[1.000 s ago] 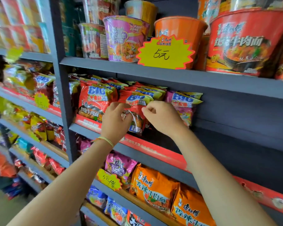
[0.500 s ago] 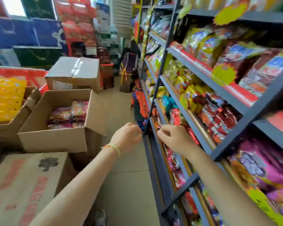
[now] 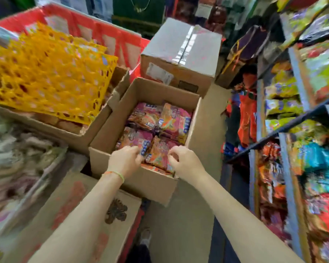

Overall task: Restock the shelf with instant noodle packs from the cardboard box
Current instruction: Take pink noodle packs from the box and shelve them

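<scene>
Premises: small grocery shop, stockroom-style aisle. Evidence: grey metal shelving [image 3: 292,126] at right, tiers crammed with bright snack and noodle packets; open cardboard box [image 3: 110,130] of pink noodle packs [image 3: 160,126] on other cartons; sealed taped carton [image 3: 180,52] behind; stacked yellow plastic trays [image 3: 46,73]; red crate [image 3: 106,37] beyond.

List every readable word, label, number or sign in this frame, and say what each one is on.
None can be read with confidence; the frame is motion-blurred.
Noodle packs in the open cardboard box: blue patches of lettering, too blurred to read.
Sealed box: white label on its side, print too small.
Flat carton: red marks and a dark emblem, illegible.
Shelf packets: blurred.
</scene>
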Tool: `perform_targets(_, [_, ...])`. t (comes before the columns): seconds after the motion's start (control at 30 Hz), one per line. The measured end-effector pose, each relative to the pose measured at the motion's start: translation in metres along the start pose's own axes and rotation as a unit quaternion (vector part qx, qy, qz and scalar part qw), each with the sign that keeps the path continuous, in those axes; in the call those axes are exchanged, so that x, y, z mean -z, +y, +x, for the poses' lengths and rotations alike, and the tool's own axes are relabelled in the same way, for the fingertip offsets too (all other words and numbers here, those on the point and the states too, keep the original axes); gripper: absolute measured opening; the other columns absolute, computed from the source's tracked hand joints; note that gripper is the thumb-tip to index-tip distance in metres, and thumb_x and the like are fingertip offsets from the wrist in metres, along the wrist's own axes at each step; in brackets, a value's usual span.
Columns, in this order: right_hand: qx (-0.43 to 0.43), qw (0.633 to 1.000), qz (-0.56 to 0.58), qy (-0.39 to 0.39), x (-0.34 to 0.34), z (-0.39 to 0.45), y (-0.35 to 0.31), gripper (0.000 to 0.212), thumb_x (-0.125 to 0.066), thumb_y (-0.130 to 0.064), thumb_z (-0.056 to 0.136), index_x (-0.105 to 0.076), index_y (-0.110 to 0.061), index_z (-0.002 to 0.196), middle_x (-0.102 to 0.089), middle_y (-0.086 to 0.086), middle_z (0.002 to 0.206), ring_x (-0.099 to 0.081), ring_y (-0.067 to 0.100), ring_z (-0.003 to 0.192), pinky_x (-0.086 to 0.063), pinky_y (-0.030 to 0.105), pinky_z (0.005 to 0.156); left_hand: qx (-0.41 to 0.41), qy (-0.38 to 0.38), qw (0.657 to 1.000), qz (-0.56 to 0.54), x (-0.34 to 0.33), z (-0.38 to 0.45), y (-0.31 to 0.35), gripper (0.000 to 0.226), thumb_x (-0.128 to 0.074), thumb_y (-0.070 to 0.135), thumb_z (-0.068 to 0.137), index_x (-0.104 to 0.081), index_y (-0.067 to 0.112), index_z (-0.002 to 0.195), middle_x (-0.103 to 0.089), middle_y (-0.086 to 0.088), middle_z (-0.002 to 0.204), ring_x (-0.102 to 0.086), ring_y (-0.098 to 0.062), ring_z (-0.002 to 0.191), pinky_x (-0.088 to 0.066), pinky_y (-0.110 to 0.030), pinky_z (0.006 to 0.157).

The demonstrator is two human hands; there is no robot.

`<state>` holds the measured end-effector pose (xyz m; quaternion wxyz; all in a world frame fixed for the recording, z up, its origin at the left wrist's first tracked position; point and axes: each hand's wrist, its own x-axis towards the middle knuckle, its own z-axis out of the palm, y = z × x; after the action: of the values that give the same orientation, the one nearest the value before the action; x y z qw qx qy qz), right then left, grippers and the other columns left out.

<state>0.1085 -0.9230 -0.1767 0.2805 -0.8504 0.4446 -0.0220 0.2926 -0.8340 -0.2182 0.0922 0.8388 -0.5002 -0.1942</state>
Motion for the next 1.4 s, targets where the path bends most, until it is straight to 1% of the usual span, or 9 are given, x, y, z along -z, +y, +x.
perform_targets(0.13, [-0.049, 0.992, -0.058, -0.099, -0.034, 0.079, 0.003, 0.032, -0.053, -0.025, 0.097, -0.056, -0.011, 0.126, -0.058, 0.010, 0.123, -0.055, 0.027, 0.114, -0.039, 0.029, 0.082, 0.036, -0.118, 0.992, 0.003, -0.004, 0.048, -0.016, 0.031, -0.048, 0.046, 0.093, -0.063, 0.019, 0.092, -0.068, -0.008, 0.110, -0.063, -0.027, 0.105, -0.047, -0.033, 0.083])
perform_targets(0.23, [-0.205, 0.971, 0.071, -0.099, -0.052, 0.129, 0.014, 0.060, -0.059, -0.027, 0.093, -0.035, -0.008, 0.145, -0.051, 0.013, 0.130, -0.058, 0.030, 0.109, -0.047, 0.033, 0.080, 0.033, -0.183, 0.980, -0.063, -0.006, 0.086, -0.019, 0.035, -0.050, 0.041, 0.095, -0.068, 0.011, 0.095, -0.070, -0.011, 0.104, -0.064, -0.027, 0.097, -0.050, -0.033, 0.081])
perform_targets(0.27, [-0.282, 0.938, 0.190, -0.066, -0.055, 0.145, 0.019, 0.063, -0.063, -0.027, 0.091, -0.036, -0.005, 0.144, -0.054, 0.014, 0.126, -0.060, 0.029, 0.105, -0.051, 0.036, 0.079, 0.038, -0.186, 0.976, -0.102, -0.007, 0.097, -0.019, 0.035, -0.050, 0.039, 0.096, -0.069, 0.009, 0.097, -0.071, -0.011, 0.102, -0.065, -0.027, 0.095, -0.051, -0.033, 0.081])
perform_targets(0.33, [-0.403, 0.801, 0.443, -0.006, -0.060, 0.175, 0.030, 0.060, -0.068, -0.028, 0.090, -0.044, -0.005, 0.140, -0.056, 0.016, 0.126, -0.060, 0.029, 0.107, -0.056, 0.039, 0.078, 0.049, -0.171, 0.970, -0.168, -0.009, 0.117, -0.017, 0.032, -0.050, 0.035, 0.096, -0.069, 0.010, 0.103, -0.071, -0.009, 0.104, -0.065, -0.026, 0.096, -0.050, -0.032, 0.081])
perform_targets(0.43, [-0.436, 0.610, 0.659, 0.065, -0.066, 0.207, 0.040, 0.059, -0.066, -0.037, 0.092, -0.047, -0.006, 0.139, -0.052, 0.019, 0.137, -0.054, 0.032, 0.124, -0.050, 0.041, 0.096, 0.069, -0.144, 0.955, -0.251, -0.016, 0.139, -0.015, 0.025, -0.050, 0.031, 0.095, -0.068, 0.015, 0.101, -0.072, -0.005, 0.101, -0.066, -0.024, 0.092, -0.054, -0.035, 0.080])
perform_targets(0.6, [-0.480, 0.475, 0.727, 0.124, -0.067, 0.227, 0.046, 0.084, -0.078, -0.056, 0.075, -0.042, -0.016, 0.139, -0.047, 0.015, 0.137, -0.049, 0.037, 0.128, -0.048, 0.050, 0.103, 0.088, -0.133, 0.951, -0.263, -0.030, 0.153, -0.025, 0.020, -0.049, 0.033, 0.092, -0.067, 0.025, 0.098, -0.070, 0.002, 0.095, -0.067, -0.023, 0.089, -0.057, -0.043, 0.081])
perform_targets(0.87, [-0.486, 0.394, 0.757, 0.187, -0.070, 0.233, 0.049, 0.078, -0.087, -0.055, 0.063, -0.052, -0.022, 0.124, -0.049, 0.009, 0.122, -0.052, 0.030, 0.106, -0.054, 0.039, 0.088, 0.043, -0.144, 0.968, -0.202, -0.039, 0.155, -0.024, 0.024, -0.048, 0.033, 0.097, -0.066, 0.020, 0.105, -0.070, 0.000, 0.097, -0.064, -0.020, 0.086, -0.055, -0.036, 0.076])
perform_targets(1.17, [-0.428, 0.432, 0.775, 0.172, -0.070, 0.234, 0.030, 0.069, -0.088, -0.042, 0.070, -0.053, -0.018, 0.124, -0.054, 0.011, 0.127, -0.051, 0.034, 0.122, -0.046, 0.051, 0.105, 0.036, -0.131, 0.966, -0.220, -0.038, 0.152, -0.026, 0.023, -0.049, 0.031, 0.097, -0.067, 0.018, 0.105, -0.070, -0.002, 0.100, -0.063, -0.021, 0.088, -0.055, -0.037, 0.077])
perform_targets(1.4, [-0.448, 0.423, 0.774, 0.146, -0.044, 0.210, 0.005, 0.048, -0.087, -0.031, 0.072, -0.058, -0.010, 0.103, -0.061, 0.014, 0.114, -0.061, 0.030, 0.105, -0.057, 0.039, 0.086, 0.060, -0.107, 0.945, -0.304, -0.039, 0.155, -0.029, 0.021, -0.049, 0.030, 0.096, -0.068, 0.020, 0.098, -0.069, 0.001, 0.089, -0.065, -0.019, 0.080, -0.052, -0.035, 0.071])
